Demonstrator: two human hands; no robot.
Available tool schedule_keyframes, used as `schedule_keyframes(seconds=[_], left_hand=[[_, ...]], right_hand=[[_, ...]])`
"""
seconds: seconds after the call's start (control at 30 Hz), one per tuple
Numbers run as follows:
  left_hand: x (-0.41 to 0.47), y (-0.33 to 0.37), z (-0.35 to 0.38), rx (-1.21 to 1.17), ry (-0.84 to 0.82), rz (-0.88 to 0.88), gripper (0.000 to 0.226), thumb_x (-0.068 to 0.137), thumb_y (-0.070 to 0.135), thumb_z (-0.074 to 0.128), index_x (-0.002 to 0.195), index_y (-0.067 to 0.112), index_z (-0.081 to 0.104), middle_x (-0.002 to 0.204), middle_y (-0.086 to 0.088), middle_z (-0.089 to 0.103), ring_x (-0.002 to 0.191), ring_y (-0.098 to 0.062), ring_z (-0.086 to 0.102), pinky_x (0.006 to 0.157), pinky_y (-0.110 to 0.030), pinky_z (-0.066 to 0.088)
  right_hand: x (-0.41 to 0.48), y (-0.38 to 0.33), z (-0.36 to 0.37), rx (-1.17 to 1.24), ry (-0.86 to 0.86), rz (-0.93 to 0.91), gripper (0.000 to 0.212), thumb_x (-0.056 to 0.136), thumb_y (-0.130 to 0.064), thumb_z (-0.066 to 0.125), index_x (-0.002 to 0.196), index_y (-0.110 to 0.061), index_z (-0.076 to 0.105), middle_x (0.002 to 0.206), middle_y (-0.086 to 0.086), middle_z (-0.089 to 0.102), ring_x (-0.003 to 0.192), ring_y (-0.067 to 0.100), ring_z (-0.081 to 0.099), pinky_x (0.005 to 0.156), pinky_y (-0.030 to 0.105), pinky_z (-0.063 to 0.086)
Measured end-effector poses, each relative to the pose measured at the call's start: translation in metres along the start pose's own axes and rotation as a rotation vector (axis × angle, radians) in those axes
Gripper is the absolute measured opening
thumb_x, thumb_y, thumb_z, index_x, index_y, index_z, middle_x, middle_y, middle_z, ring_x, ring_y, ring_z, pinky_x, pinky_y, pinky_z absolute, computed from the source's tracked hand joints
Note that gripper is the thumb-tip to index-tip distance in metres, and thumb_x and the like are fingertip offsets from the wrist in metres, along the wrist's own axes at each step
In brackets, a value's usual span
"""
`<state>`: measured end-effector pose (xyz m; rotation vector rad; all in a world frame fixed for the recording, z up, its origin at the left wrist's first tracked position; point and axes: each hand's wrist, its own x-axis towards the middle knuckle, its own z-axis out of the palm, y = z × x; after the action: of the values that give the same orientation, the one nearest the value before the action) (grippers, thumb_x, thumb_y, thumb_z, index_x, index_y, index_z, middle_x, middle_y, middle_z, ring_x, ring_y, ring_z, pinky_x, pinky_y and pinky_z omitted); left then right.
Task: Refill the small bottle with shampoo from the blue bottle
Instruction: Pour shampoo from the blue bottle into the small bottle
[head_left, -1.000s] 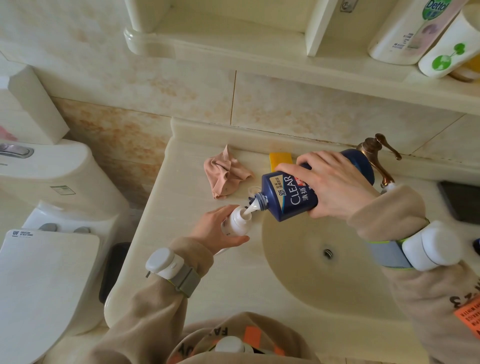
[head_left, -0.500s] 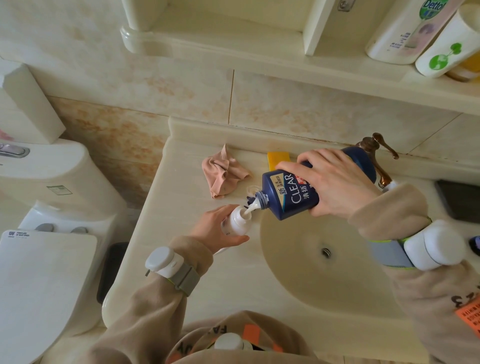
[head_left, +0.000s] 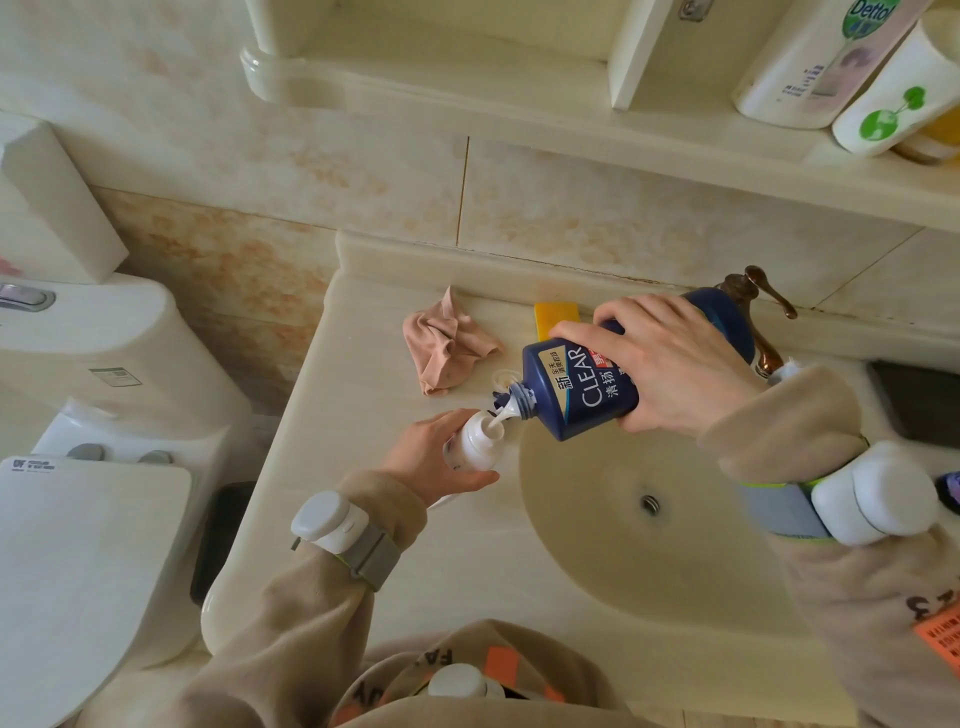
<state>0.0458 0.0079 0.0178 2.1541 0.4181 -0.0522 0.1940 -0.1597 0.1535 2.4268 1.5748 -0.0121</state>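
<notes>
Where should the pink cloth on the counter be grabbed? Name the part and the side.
Probably the pointed fold at the wall end of the pink cloth, pinched from above: it lies crumpled on the counter, and that tip juts out on its own.

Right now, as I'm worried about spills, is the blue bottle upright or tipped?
Tipped: the blue bottle lies nearly sideways, its open neck above the small bottle, white shampoo running between them.
</notes>
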Motion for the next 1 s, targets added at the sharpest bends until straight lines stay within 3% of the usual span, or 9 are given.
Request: schedule_keyframes(seconds=[0.53, 0.73, 1.0], left_hand=[[-0.0019, -0.0022, -0.0003, -0.006, 0.021, 0.027, 0.061, 0.067, 0.028, 0.079, 0.122, 0.021, 0.052, 0.116, 0.000, 0.061, 0.092, -0.009, 0.047, 0.080, -0.014, 0.030], [-0.0018, -0.0019, 0.0011, -0.013, 0.026, 0.035, 0.062, 0.067, 0.026, 0.079, 0.122, 0.019, 0.052, 0.115, 0.000, 0.061, 0.092, -0.010, 0.047, 0.078, -0.009, 0.029], [-0.0010, -0.0013, 0.0012, -0.007, 0.035, 0.044, 0.061, 0.067, 0.028, 0.079, 0.121, 0.019, 0.053, 0.115, -0.002, 0.062, 0.091, -0.010, 0.047, 0.082, -0.018, 0.033]], right_hand=[[0.0033, 0.0024, 0.0004, -0.068, 0.173, -0.029, 0.098, 0.041, -0.026, 0.084, 0.127, -0.032, 0.038, 0.102, 0.006, 0.057, 0.096, 0.031, 0.056, 0.089, 0.044, 0.042], [0.0027, 0.0023, -0.0009, -0.075, 0.162, -0.032, 0.098, 0.042, -0.025, 0.084, 0.127, -0.032, 0.036, 0.103, 0.006, 0.057, 0.097, 0.031, 0.056, 0.090, 0.045, 0.042], [0.0042, 0.0011, -0.0029, -0.083, 0.146, -0.040, 0.097, 0.043, -0.025, 0.084, 0.127, -0.032, 0.037, 0.104, 0.007, 0.056, 0.098, 0.031, 0.055, 0.090, 0.046, 0.041]])
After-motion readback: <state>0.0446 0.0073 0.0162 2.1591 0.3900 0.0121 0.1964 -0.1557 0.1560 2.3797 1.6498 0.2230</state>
